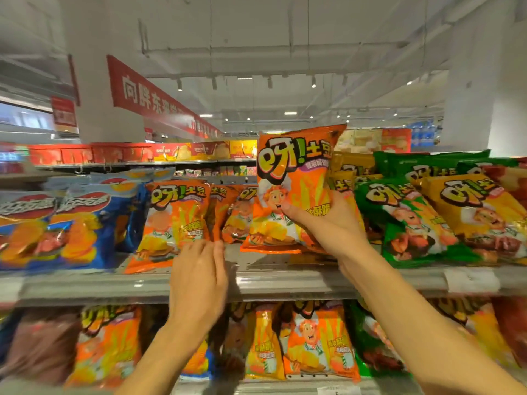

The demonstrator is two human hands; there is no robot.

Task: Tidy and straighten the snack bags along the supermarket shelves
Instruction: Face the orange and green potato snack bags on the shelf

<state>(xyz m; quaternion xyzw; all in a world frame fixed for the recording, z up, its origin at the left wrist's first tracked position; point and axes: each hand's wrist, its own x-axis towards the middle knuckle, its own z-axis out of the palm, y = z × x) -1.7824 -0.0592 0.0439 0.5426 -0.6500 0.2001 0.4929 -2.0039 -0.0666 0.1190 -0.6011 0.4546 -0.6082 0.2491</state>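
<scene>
My right hand (325, 223) grips an orange snack bag (293, 181) by its lower right part and holds it upright just above the grey shelf (273, 280). My left hand (198, 277) has straight fingers whose tips touch the bottom edge of another orange snack bag (174, 220) leaning at the shelf front. Two more orange bags (236, 212) stand behind the gap between my hands.
Blue chip bags (65, 226) fill the shelf to the left. Green bags (410, 220) and yellow bags (482, 212) lie to the right. The lower shelf holds more orange bags (316, 340). A white price tag (472, 280) sits on the shelf rail.
</scene>
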